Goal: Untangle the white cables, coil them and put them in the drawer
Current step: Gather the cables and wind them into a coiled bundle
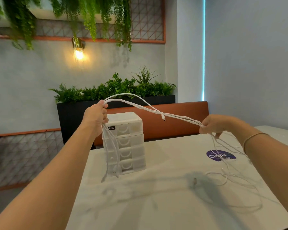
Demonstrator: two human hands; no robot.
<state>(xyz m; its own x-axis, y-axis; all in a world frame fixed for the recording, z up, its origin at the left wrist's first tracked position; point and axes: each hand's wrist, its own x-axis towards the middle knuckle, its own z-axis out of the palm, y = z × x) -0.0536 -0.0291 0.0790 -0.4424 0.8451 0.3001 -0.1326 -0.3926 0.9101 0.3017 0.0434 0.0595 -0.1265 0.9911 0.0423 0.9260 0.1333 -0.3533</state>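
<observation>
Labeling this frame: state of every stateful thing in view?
left hand: raised, gripping cables
right hand: pinching cables
white cables: bundle stretched between hands, ends hanging, loose lengths on table
drawer unit: upright on table, all four drawers closed
wall lamp: lit
table: carries drawer unit, cable slack, purple sticker

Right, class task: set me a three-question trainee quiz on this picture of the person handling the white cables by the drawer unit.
1. True or false: both hands hold the white cables above the pale tabletop.
2. The white plastic four-drawer unit has its drawers: A) all closed B) top one open C) removed.
3. Fill in: a round ____ sticker lies on the tabletop.

Key: 1 true, the left hand and right hand each have a grip on them; 2 A; 3 purple.
</observation>
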